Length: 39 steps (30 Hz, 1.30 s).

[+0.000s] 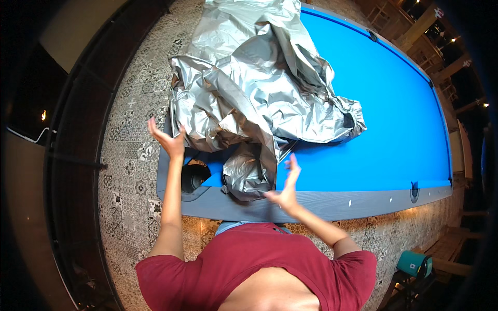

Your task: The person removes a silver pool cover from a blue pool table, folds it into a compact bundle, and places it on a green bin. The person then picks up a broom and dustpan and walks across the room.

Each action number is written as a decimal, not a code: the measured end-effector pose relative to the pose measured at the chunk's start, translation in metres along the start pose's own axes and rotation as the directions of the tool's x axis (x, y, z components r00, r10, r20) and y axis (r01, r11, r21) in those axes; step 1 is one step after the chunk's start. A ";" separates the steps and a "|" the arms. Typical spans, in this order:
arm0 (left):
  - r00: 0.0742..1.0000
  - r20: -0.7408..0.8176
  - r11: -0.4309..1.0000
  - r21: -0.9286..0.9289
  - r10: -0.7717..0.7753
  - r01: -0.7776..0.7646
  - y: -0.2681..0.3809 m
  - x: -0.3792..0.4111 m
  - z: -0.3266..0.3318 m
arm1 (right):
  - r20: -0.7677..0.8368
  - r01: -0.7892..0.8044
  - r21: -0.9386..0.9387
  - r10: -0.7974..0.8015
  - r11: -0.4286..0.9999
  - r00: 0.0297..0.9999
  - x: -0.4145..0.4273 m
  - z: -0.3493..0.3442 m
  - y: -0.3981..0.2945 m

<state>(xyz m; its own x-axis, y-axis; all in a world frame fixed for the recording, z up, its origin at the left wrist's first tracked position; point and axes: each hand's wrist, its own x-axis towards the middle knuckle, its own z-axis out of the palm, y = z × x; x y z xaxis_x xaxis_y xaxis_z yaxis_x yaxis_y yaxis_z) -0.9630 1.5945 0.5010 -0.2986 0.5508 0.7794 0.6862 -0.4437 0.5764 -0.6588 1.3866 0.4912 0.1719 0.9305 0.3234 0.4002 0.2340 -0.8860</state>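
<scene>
A crumpled silver sheet cover (249, 81) lies over the left end of a pool table with blue cloth (381, 116). One bunched fold of it rests on the near rail (327, 204). My left hand (171, 142) is raised at the cover's left edge, above the table's corner, fingers spread and nothing in them. On the other side of the bunched fold, my right hand (287, 190) has its thumb and fingers apart. Its thumb tip is close to the fold; whether it touches, I cannot tell. The fingers are slightly blurred.
A black corner pocket (194, 177) opens by my left forearm, and a side pocket (414, 192) sits along the near rail. Patterned floor tiles (128, 175) surround the table. A dark railing (81, 128) runs along the left. At the lower right is a teal case (414, 264).
</scene>
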 end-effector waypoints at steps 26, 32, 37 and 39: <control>0.867 0.270 0.860 0.425 -0.419 0.283 -0.089 0.184 0.101 | -0.116 -0.043 -0.837 -0.101 0.545 0.988 0.377 -0.319 0.021; 0.610 0.313 0.614 -0.100 -0.728 0.783 -0.185 0.122 0.042 | -0.753 0.188 -0.063 -0.170 0.980 0.635 0.264 -0.138 0.070; 0.601 0.426 0.428 -0.437 -0.676 0.791 -0.093 0.041 0.026 | -0.874 -0.489 0.091 0.306 0.867 0.379 0.094 -0.041 0.196; 0.670 0.320 0.486 -0.494 -0.670 0.721 -0.085 0.025 0.020 | -0.771 -0.445 0.028 0.303 0.895 0.561 0.104 -0.036 0.210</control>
<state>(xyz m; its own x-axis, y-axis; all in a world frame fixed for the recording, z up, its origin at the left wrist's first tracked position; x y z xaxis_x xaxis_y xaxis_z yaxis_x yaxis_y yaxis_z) -1.0154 1.6596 0.4667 -0.4475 0.8924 0.0578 -0.2095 -0.1674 0.9634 -0.5246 1.5220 0.3507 0.9112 0.3757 0.1692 0.2567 -0.1964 -0.9463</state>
